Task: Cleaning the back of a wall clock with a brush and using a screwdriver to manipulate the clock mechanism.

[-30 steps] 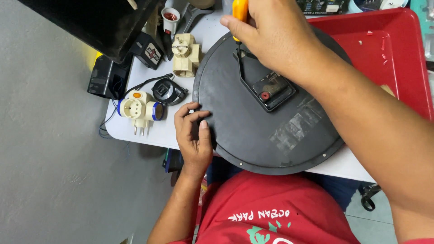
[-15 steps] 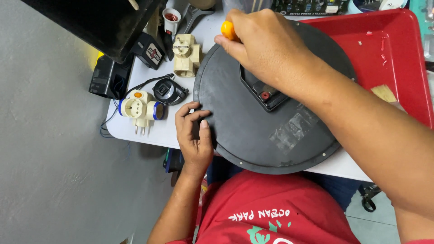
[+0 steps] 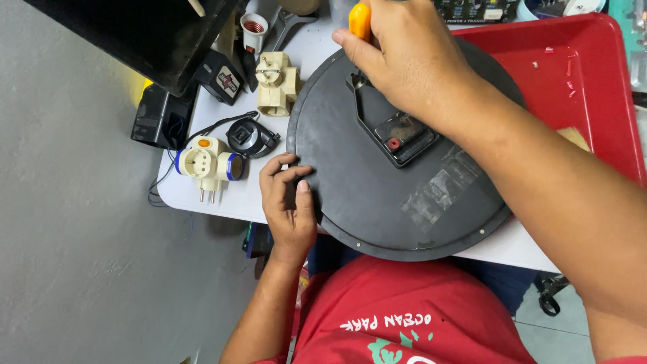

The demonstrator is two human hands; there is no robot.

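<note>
Since half a second ago your right hand has barely shifted; it stays over the top of the round black clock back, and the orange tool handle remains gripped in its closed fingers, poking out above the thumb. Your fingers cover the upper end of the black clock mechanism box, whose small red knob shows just below your palm. Your left hand has not moved: it lies on the left rim of the clock back, fingers loosely curled and thumb flat on the disc, holding nothing closed inside it. You have the clock back lying face down on the white table, its right part overlapping the red tray. Left of the disc sit a white plug adapter with blue rings, a small black round part and a cream multi-socket adapter.
</note>
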